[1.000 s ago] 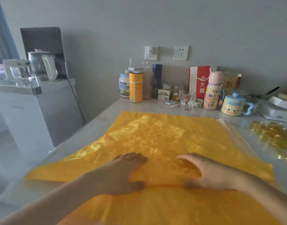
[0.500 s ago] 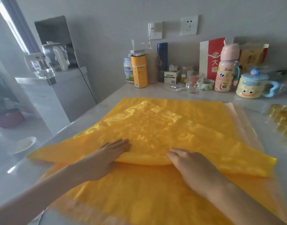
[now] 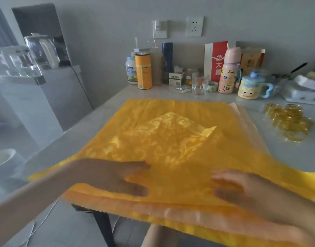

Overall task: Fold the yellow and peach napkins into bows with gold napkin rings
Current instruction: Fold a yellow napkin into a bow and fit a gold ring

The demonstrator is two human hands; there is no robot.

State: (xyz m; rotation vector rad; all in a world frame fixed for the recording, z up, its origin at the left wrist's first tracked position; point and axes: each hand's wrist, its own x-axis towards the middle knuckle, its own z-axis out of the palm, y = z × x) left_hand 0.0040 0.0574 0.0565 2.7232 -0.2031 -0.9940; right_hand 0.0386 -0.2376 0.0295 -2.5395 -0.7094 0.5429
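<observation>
napkin (image 3: 171, 139) on table (image 3: 106, 113), rings (image 3: 288, 120) right (apart)

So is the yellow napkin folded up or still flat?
Partly folded: the yellow napkin has a shiny patterned corner turned over onto its middle, and both hands press its near fold.

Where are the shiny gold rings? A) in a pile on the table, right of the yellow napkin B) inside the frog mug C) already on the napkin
A: the gold rings lie heaped on the bare table, beside the yellow napkin, apart from it.
</observation>
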